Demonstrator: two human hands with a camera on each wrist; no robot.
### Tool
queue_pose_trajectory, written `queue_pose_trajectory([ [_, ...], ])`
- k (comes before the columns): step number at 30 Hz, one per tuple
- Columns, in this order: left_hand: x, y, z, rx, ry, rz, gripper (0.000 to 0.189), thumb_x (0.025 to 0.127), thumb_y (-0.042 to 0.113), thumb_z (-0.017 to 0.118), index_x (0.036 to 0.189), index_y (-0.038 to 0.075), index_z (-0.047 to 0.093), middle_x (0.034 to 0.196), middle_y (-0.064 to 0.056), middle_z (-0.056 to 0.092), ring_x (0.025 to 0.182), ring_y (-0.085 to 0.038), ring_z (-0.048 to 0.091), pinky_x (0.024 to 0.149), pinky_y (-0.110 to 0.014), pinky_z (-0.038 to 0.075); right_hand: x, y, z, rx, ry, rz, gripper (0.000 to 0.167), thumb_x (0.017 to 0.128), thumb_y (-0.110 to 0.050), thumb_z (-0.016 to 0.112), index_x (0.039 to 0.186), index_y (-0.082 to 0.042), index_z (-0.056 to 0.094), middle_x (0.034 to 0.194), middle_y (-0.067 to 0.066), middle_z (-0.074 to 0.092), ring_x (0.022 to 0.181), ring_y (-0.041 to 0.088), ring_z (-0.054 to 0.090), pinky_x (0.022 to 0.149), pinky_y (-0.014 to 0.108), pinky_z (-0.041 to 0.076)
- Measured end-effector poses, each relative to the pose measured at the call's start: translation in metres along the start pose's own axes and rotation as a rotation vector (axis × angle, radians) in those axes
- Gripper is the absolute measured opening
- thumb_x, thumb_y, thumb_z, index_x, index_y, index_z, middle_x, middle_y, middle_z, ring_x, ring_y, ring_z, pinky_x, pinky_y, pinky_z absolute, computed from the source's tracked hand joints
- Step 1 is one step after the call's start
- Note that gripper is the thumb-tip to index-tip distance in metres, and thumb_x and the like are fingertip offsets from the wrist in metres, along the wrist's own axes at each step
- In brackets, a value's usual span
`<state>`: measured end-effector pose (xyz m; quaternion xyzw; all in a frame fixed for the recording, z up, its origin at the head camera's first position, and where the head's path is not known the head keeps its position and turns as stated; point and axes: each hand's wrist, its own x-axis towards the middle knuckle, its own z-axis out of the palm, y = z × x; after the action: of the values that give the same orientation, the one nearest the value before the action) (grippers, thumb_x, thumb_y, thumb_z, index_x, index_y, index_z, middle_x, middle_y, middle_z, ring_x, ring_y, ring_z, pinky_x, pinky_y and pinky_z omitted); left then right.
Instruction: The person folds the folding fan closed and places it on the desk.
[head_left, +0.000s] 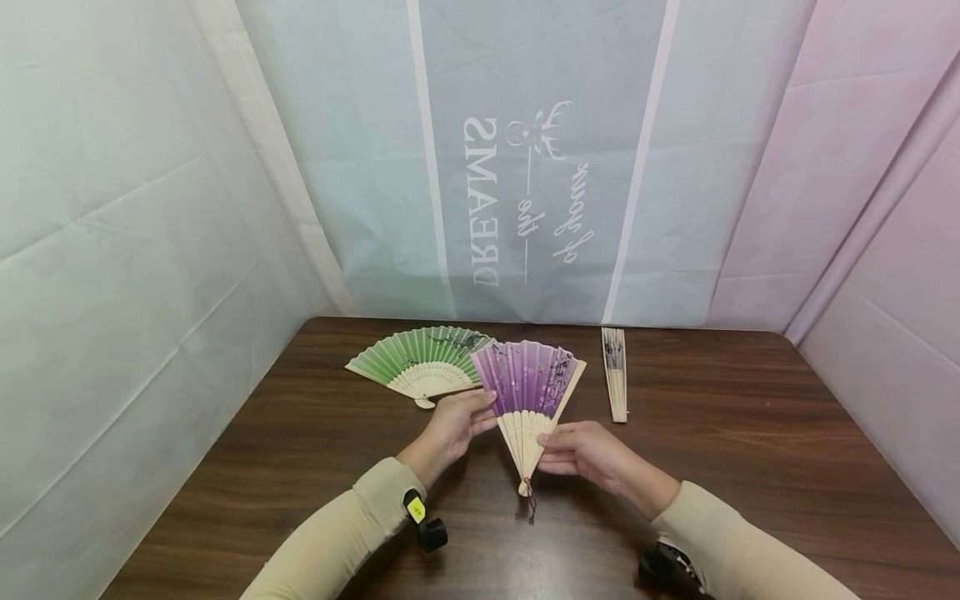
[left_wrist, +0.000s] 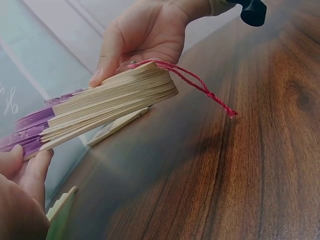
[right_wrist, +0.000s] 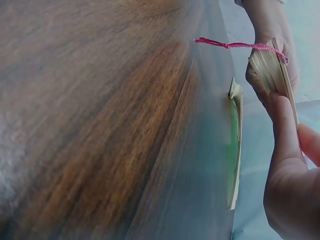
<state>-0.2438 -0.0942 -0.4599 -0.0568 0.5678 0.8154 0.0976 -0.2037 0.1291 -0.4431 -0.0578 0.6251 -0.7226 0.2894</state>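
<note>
The left hand [head_left: 456,423] pinches the purple fan [head_left: 525,375] at its left edge, and the right hand [head_left: 588,454] pinches its ribs [head_left: 520,433] at the right side. This fan is partly spread, held above the surface [head_left: 720,433], where a green fan [head_left: 408,354] lies spread at left and a folded fan [head_left: 615,383] at right.

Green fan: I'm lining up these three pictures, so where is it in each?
Head: green fan, spread open, left of and below centre.
Left wrist: green fan, lower left, only partly in view.
Right wrist: green fan, right of centre, nearly edge-on.
Shared landmark: the string on the purple fan.
</note>
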Motion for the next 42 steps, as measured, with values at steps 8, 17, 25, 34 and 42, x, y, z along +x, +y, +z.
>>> queue_pose_trajectory([
  [8, 0.0, 0.0, 0.003, 0.018, -0.015, 0.002, 0.033, 0.097, 0.0, 0.058, 0.126, -0.016, 0.056, 0.105, -0.021, 0.074, 0.082, -0.014, 0.073, 0.08, -0.029, 0.063, 0.001, 0.001, 0.003, -0.001, 0.019, -0.003, 0.011, 0.097, -0.007, 0.06, 0.098, -0.001, 0.069, 0.085, 0.002, 0.076, 0.081, 0.013, 0.075, 0.086, 0.033, 0.063],
  [17, -0.001, -0.006, 0.003, 0.015, -0.014, 0.016, 0.038, 0.098, 0.003, 0.058, 0.131, -0.016, 0.053, 0.109, -0.021, 0.073, 0.085, -0.014, 0.072, 0.087, -0.031, 0.062, 0.003, 0.003, 0.006, -0.016, 0.071, 0.003, 0.018, 0.096, -0.006, 0.061, 0.105, 0.008, 0.066, 0.084, 0.003, 0.076, 0.079, 0.015, 0.075, 0.083, 0.033, 0.063],
  [25, -0.001, -0.006, 0.005, 0.031, -0.008, 0.033, 0.036, 0.098, 0.004, 0.058, 0.129, -0.015, 0.054, 0.118, -0.028, 0.067, 0.089, -0.015, 0.073, 0.088, -0.032, 0.061, 0.003, 0.002, 0.01, -0.021, 0.088, 0.006, 0.026, 0.095, -0.005, 0.06, 0.112, 0.015, 0.061, 0.084, 0.003, 0.076, 0.078, 0.015, 0.075, 0.082, 0.033, 0.064],
  [34, -0.002, -0.008, 0.006, 0.018, -0.004, 0.036, 0.036, 0.098, 0.003, 0.058, 0.128, -0.016, 0.055, 0.111, -0.023, 0.072, 0.082, -0.011, 0.072, 0.083, -0.028, 0.062, 0.003, 0.003, 0.011, -0.039, 0.089, 0.011, 0.025, 0.095, -0.005, 0.061, 0.111, 0.015, 0.061, 0.085, 0.004, 0.076, 0.078, 0.015, 0.075, 0.082, 0.034, 0.064],
  [42, -0.004, -0.01, 0.007, 0.01, -0.018, 0.067, 0.036, 0.098, 0.005, 0.059, 0.127, -0.016, 0.055, 0.119, -0.028, 0.067, 0.094, -0.017, 0.073, 0.089, -0.032, 0.061, 0.004, 0.004, 0.011, -0.034, 0.104, 0.017, 0.022, 0.095, -0.004, 0.061, 0.109, 0.013, 0.062, 0.085, 0.005, 0.076, 0.077, 0.015, 0.075, 0.081, 0.033, 0.064],
])
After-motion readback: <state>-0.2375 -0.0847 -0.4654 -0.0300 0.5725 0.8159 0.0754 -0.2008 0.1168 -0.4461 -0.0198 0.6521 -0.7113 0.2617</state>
